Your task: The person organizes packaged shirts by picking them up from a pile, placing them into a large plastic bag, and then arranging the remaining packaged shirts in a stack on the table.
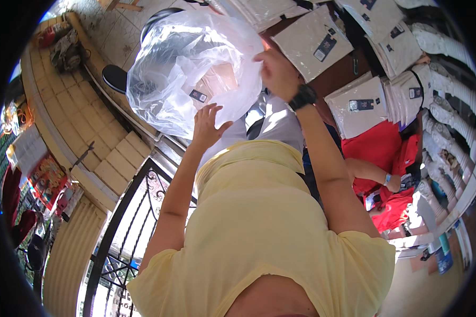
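A large clear plastic bag stands open in front of me. Inside it lies a beige folded garment in a clear wrapper, with a dark tag on it. My right hand, with a black watch on its wrist, pinches the bag's right rim between curled fingers. Over the near side of the bag, my left hand is open, its fingers spread and holding nothing. Its fingertips are just below the tag; whether they touch the plastic I cannot tell.
Packs of beige folded garments lie on a brown table at the right, more of them stacked nearer. Another person's hand is by red cloth. White balusters line the far right. A brick ledge and black metal gate stand left.
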`<state>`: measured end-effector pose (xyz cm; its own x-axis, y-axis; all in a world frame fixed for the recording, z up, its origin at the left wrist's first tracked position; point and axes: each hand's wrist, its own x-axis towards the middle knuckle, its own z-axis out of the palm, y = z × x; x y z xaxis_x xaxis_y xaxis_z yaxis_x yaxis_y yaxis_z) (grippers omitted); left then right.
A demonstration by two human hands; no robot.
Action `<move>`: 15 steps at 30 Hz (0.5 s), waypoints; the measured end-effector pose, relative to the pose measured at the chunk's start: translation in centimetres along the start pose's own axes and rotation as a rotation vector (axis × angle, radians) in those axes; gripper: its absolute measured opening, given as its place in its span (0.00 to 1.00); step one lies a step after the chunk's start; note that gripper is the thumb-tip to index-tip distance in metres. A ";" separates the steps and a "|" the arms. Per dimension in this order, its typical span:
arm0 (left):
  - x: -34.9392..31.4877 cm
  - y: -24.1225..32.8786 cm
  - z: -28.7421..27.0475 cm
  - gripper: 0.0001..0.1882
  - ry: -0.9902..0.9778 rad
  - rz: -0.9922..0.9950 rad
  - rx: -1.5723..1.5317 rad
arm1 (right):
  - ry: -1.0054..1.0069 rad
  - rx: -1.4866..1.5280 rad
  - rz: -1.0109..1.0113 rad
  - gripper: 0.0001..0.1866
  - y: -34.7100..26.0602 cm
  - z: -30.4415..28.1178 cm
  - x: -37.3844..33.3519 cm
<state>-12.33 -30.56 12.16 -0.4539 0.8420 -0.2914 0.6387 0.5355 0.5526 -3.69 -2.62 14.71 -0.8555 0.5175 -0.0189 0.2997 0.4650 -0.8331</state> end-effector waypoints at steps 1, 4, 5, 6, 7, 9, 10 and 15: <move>-0.6 -0.2 0.5 0.30 -0.027 0.029 0.044 | -0.098 -0.027 -0.204 0.13 0.4 5.5 1.9; -2.0 -0.5 2.2 0.32 -0.207 -0.102 0.072 | -0.839 -0.546 -0.097 0.14 3.2 19.9 6.0; -2.5 -1.3 3.6 0.32 -0.232 -0.123 0.075 | -0.965 -0.711 -0.054 0.15 4.9 23.8 6.5; -3.2 -2.3 5.1 0.31 -0.212 -0.126 0.047 | -1.143 -0.759 0.107 0.17 6.0 26.9 7.7; -3.5 -2.5 5.5 0.30 -0.203 -0.114 0.025 | -1.174 -0.790 0.130 0.19 8.7 28.0 7.7; -4.9 -2.5 5.7 0.26 -0.320 -0.165 0.005 | -1.208 -0.741 0.447 0.19 11.7 34.0 6.1; -2.7 -2.0 4.9 0.25 -0.332 -0.041 -0.099 | -1.080 -0.626 0.798 0.22 22.1 36.8 5.4; -4.9 -3.2 6.7 0.22 -0.371 -0.089 -0.491 | -0.417 -0.514 1.087 0.29 26.0 38.6 0.1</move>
<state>-7.93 -35.99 6.57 -0.1900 0.8094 -0.5556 0.2082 0.5863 0.7829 -12.33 -18.20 -28.30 -0.1064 0.5846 -0.8043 0.9758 0.2170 0.0286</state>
